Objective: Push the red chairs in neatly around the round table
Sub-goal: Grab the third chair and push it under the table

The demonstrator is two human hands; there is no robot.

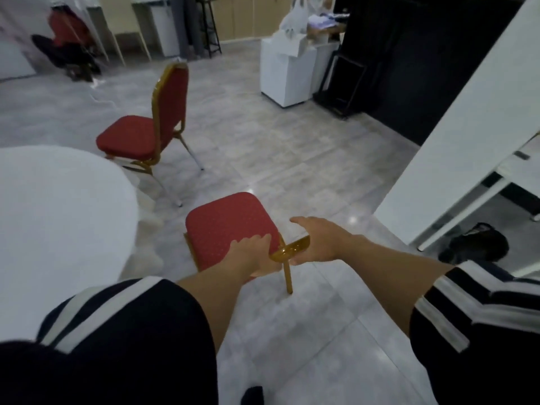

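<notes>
A red chair point(225, 226) with a gold frame stands just in front of me, seen from above its backrest. My left hand point(251, 252) grips the left side of the backrest top. My right hand point(318, 244) holds the right end of the gold top rail. The round table point(58, 217), covered in white cloth, lies to the left, a short gap away from this chair's seat. A second red chair point(143, 133) stands farther off beyond the table's edge, its seat turned toward the left and pulled back from the table.
A white desk panel point(455, 141) runs along the right, with a black bag point(476, 244) on the floor under it. A white cabinet point(286, 71) with plastic bags stands at the back. Another red chair and stools stand at the far left. Grey tile floor lies between them.
</notes>
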